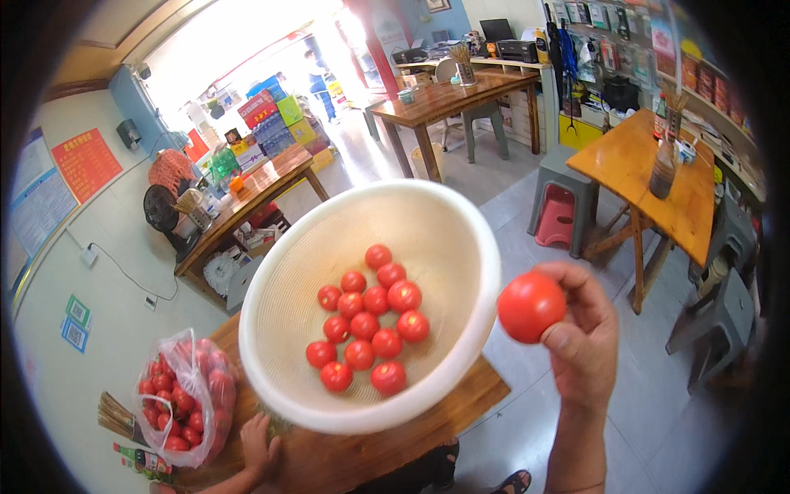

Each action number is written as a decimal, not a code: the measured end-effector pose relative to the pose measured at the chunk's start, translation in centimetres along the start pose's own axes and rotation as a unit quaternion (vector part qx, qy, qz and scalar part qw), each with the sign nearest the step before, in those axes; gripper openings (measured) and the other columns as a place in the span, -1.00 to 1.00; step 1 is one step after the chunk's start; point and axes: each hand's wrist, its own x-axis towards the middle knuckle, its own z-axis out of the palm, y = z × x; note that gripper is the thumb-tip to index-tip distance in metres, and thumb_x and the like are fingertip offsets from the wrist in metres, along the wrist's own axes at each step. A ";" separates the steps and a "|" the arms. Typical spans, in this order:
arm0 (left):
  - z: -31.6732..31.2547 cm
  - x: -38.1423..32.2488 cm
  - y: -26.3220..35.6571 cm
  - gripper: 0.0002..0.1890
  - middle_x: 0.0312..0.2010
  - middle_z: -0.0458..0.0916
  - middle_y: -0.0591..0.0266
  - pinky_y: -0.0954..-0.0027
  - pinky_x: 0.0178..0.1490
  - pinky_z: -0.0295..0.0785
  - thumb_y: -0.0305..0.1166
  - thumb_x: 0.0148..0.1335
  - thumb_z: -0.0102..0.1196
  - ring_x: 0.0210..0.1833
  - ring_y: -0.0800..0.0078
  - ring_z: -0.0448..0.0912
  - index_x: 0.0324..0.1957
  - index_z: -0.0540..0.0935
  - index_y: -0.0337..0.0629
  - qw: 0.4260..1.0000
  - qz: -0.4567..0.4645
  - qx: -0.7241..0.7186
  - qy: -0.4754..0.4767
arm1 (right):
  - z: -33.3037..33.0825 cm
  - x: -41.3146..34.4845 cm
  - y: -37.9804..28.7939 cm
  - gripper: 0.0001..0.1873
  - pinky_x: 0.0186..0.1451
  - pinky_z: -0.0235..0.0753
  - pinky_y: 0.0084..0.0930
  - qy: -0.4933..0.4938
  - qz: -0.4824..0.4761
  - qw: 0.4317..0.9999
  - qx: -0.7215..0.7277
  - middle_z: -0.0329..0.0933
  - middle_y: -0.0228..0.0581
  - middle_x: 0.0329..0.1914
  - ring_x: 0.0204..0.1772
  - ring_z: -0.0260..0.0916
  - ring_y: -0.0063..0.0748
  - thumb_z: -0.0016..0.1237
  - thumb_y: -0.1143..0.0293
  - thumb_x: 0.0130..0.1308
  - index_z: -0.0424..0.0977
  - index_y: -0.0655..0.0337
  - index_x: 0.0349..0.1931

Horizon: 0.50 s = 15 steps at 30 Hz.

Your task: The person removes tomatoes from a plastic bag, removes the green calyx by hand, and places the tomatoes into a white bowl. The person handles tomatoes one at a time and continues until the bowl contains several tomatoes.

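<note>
My right hand [583, 333] grips a ripe red tomato [532, 307] between thumb and fingers, just outside the right rim of a large white plastic colander [265, 370]. Inside the colander, several red tomatoes [364, 325] lie grouped on the fine-meshed bottom. Beyond the colander's lower left rim, my left hand [258, 441] rests on the wooden table [345, 454], thumb apart from the fingers, with nothing visible in it. Some green matter [276, 422] lies beside its fingertips, partly hidden by the rim. A translucent plastic bag [213, 395] full of tomatoes stands to the left.
Chopsticks [117, 414] and bottles [143, 460] stand by the wall beyond the bag. A folding wooden table [654, 173] and grey plastic stools [719, 327] are at right. Two more wooden tables, a black fan [162, 213] and stacked cartons [259, 111] are farther back. A person [320, 86] stands near the doorway.
</note>
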 end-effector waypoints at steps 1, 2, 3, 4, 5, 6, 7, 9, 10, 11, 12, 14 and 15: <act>-0.2 -0.1 0.2 -0.41 0.27 0.34 -0.20 -0.09 0.41 0.07 -0.27 0.24 0.08 0.32 -0.21 0.25 0.27 0.37 -0.34 0.999 -0.012 -0.024 -0.026 | -0.5 1.0 0.7 -0.33 0.22 0.54 -0.37 0.001 0.012 1.000 0.017 0.57 -0.05 0.04 0.08 0.55 -0.33 0.33 0.48 0.05 0.39 0.47 0.19; -0.5 0.1 0.3 -0.42 0.28 0.34 -0.17 -0.04 0.39 0.10 -0.32 0.25 0.07 0.31 -0.15 0.28 0.29 0.36 -0.34 0.999 -0.013 0.000 -0.044 | -0.8 1.9 1.3 -0.34 0.23 0.53 -0.37 -0.008 0.042 0.998 0.038 0.56 -0.05 0.05 0.09 0.54 -0.33 0.31 0.45 0.08 0.38 0.48 0.20; -0.6 0.3 0.5 -0.43 0.29 0.34 -0.15 0.01 0.38 0.14 -0.37 0.26 0.06 0.31 -0.09 0.30 0.30 0.35 -0.34 0.998 -0.012 0.020 -0.060 | -1.0 2.6 1.8 -0.35 0.24 0.52 -0.37 -0.022 0.063 0.996 0.063 0.56 -0.05 0.06 0.10 0.54 -0.34 0.29 0.43 0.12 0.37 0.48 0.21; -0.9 0.4 0.8 -0.43 0.29 0.35 -0.15 0.01 0.38 0.15 -0.38 0.26 0.06 0.31 -0.08 0.30 0.30 0.35 -0.34 0.996 -0.009 0.030 -0.080 | -1.1 3.2 2.2 -0.37 0.25 0.51 -0.37 -0.013 0.108 0.991 0.072 0.56 -0.05 0.07 0.11 0.53 -0.34 0.25 0.40 0.18 0.36 0.49 0.23; -0.9 0.8 1.0 -0.43 0.29 0.35 -0.14 0.02 0.37 0.16 -0.38 0.26 0.05 0.30 -0.07 0.31 0.31 0.35 -0.33 0.996 -0.012 0.029 -0.086 | -1.1 3.6 2.5 -0.38 0.26 0.50 -0.38 -0.010 0.141 0.986 0.086 0.55 -0.06 0.09 0.12 0.53 -0.34 0.21 0.37 0.24 0.35 0.50 0.24; -1.0 1.0 1.3 -0.43 0.29 0.35 -0.14 0.03 0.37 0.16 -0.39 0.26 0.05 0.30 -0.06 0.32 0.31 0.34 -0.33 0.996 -0.019 0.028 -0.086 | -0.8 4.1 2.9 -0.39 0.27 0.49 -0.38 -0.005 0.167 0.981 0.103 0.55 -0.06 0.10 0.13 0.52 -0.34 0.18 0.33 0.28 0.34 0.50 0.25; -1.1 1.3 1.6 -0.43 0.29 0.35 -0.13 0.03 0.36 0.17 -0.40 0.26 0.05 0.30 -0.05 0.32 0.31 0.34 -0.33 0.996 -0.033 0.024 -0.082 | -0.5 4.4 3.1 -0.40 0.28 0.49 -0.37 -0.003 0.188 0.974 0.124 0.54 -0.06 0.12 0.14 0.52 -0.34 0.15 0.30 0.33 0.33 0.50 0.26; -1.2 2.1 2.3 -0.43 0.29 0.36 -0.12 0.05 0.35 0.19 -0.41 0.26 0.04 0.29 -0.03 0.33 0.32 0.34 -0.32 0.996 -0.065 0.010 -0.068 | 0.5 4.7 3.1 -0.40 0.25 0.52 -0.33 -0.002 0.238 0.962 0.134 0.53 -0.03 0.13 0.16 0.52 -0.28 0.11 0.23 0.40 0.32 0.48 0.28; -1.3 2.5 2.7 -0.43 0.28 0.36 -0.12 0.05 0.35 0.20 -0.42 0.26 0.04 0.29 -0.02 0.34 0.32 0.34 -0.32 0.995 -0.086 0.000 -0.059 | 1.1 4.5 2.7 -0.41 0.23 0.54 -0.32 0.010 0.266 0.957 0.111 0.53 -0.02 0.12 0.15 0.52 -0.27 0.10 0.25 0.41 0.32 0.49 0.28; -1.5 2.9 3.1 -0.43 0.28 0.36 -0.11 0.06 0.34 0.21 -0.43 0.26 0.04 0.28 -0.01 0.34 0.33 0.34 -0.32 0.993 -0.109 -0.010 -0.047 | 1.8 4.1 2.2 -0.42 0.21 0.55 -0.31 0.019 0.296 0.950 0.094 0.53 -0.01 0.12 0.14 0.53 -0.26 0.09 0.26 0.41 0.31 0.49 0.28; -1.8 3.3 3.5 -0.43 0.28 0.37 -0.11 0.07 0.34 0.21 -0.44 0.26 0.03 0.28 0.00 0.35 0.33 0.34 -0.31 0.990 -0.138 -0.022 -0.034 | 2.5 3.5 1.5 -0.45 0.17 0.57 -0.32 0.038 0.323 0.942 0.086 0.53 -0.02 0.12 0.13 0.53 -0.27 0.13 0.28 0.38 0.36 0.48 0.24; -2.7 4.0 4.6 -0.43 0.28 0.37 -0.10 0.08 0.33 0.23 -0.45 0.26 0.03 0.27 0.02 0.36 0.33 0.34 -0.31 0.973 -0.224 -0.062 0.005 | 3.7 1.8 -0.5 -0.50 0.10 0.60 -0.35 0.051 0.351 0.933 0.059 0.56 -0.08 0.09 0.08 0.56 -0.30 0.17 0.28 0.35 0.43 0.41 0.17; -3.4 4.4 5.1 -0.43 0.28 0.37 -0.09 0.08 0.32 0.24 -0.46 0.27 0.02 0.27 0.03 0.36 0.34 0.33 -0.30 0.958 -0.272 -0.087 0.031 | 4.3 0.8 -1.6 -0.52 0.06 0.61 -0.36 0.047 0.350 0.935 0.039 0.59 -0.14 0.06 0.04 0.58 -0.33 0.17 0.25 0.35 0.44 0.36 0.15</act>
